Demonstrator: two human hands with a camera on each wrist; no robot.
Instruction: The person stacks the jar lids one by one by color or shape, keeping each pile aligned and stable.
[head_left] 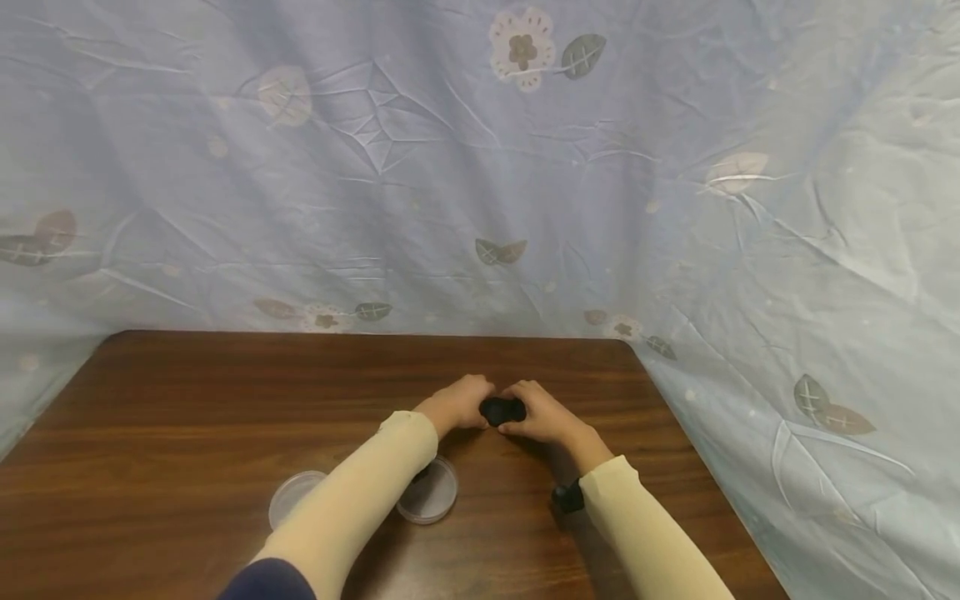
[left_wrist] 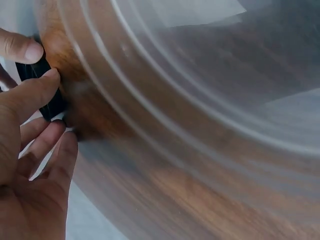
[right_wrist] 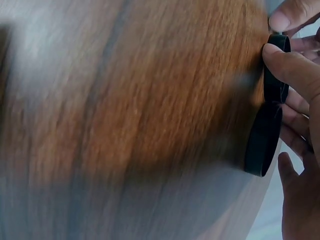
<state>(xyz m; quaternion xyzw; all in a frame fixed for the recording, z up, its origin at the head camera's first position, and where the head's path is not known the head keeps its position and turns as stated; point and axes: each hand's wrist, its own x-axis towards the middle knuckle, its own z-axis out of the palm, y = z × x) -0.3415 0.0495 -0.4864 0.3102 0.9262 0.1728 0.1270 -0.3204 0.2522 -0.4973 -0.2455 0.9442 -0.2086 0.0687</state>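
Both hands meet over the far right part of the table, round a small black object made of two joined, shallow round rims like a figure eight. My left hand grips its left side, thumb in front. My right hand holds the right side with its thumb and fingers. In the right wrist view, the two black rims hang joined edge to edge, and the right thumb presses the upper one. Fingers partly cover the object in the left wrist view.
A clear round shallow dish lies beside the left forearm. Another clear round piece is partly hidden under that forearm. The brown wooden table ends at a patterned cloth behind and at the right. A black device is at the right wrist.
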